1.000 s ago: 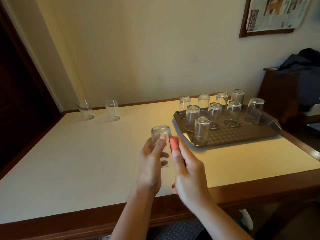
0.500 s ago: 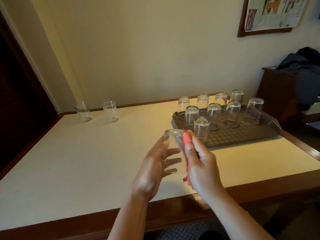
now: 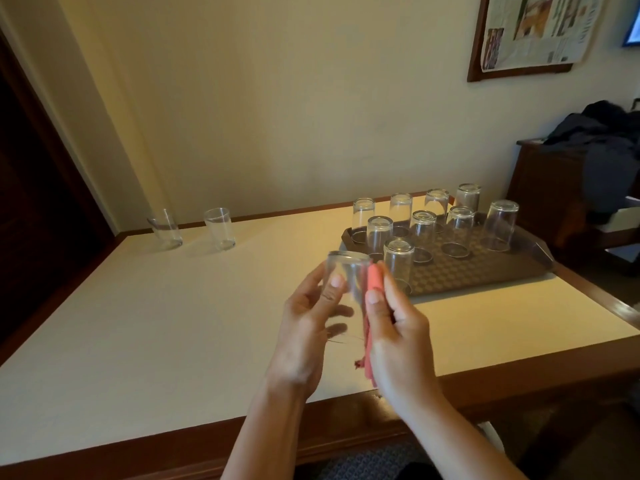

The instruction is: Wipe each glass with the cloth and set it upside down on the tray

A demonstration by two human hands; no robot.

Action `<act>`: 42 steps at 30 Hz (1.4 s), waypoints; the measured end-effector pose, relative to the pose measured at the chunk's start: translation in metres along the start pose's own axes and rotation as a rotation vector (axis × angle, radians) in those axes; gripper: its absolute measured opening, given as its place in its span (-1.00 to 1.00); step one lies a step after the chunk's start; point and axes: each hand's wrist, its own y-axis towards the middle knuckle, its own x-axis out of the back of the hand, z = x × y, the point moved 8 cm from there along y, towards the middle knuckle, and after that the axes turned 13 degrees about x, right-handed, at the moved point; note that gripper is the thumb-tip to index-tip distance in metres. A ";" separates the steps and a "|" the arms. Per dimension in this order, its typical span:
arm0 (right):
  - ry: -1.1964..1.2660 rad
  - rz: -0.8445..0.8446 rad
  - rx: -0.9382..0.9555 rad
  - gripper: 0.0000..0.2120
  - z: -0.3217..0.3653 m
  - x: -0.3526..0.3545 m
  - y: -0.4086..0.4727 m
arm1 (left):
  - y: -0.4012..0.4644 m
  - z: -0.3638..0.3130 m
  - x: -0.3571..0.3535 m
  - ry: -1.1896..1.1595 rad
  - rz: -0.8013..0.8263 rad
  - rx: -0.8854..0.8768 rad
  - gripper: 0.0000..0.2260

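Note:
My left hand [image 3: 304,327] holds a clear glass [image 3: 346,275] upside down above the table, just left of the tray. My right hand [image 3: 394,327] grips a red cloth [image 3: 374,285] and presses it against the glass's right side. The brown tray [image 3: 512,268] lies at the right of the table and carries several glasses standing upside down; the nearest one [image 3: 398,261] is right behind my right hand. Two upright glasses stand at the table's far left, one [image 3: 165,229] tilted in appearance, the other [image 3: 219,229] beside it.
The white table [image 3: 156,323] has a wooden rim [image 3: 519,379]. A dark wooden cabinet [image 3: 554,188] with dark clothing on top stands to the right. A framed board [image 3: 533,32] hangs on the wall. A dark doorway is at left.
Both hands carried the glass and cloth to the right, closer to the tray's near left corner. The cloth has slid along the glass's side.

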 end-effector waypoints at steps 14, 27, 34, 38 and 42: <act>-0.041 0.020 0.105 -0.59 0.025 -0.004 -0.017 | -0.006 -0.010 -0.003 0.151 0.023 -0.009 -0.56; 0.005 -0.048 -0.016 -0.64 0.014 0.013 -0.007 | -0.008 0.005 -0.016 0.033 0.077 0.111 -0.62; -0.031 -0.024 0.065 -0.62 0.028 0.005 -0.018 | -0.005 -0.005 -0.010 -0.087 0.010 0.058 -0.67; -0.010 -0.070 -0.034 -0.64 0.013 0.018 -0.003 | -0.006 0.001 -0.023 -0.040 0.109 0.104 -0.70; -0.001 -0.122 -0.048 -0.61 0.014 0.031 0.005 | -0.008 -0.005 -0.029 0.016 0.153 0.063 -0.74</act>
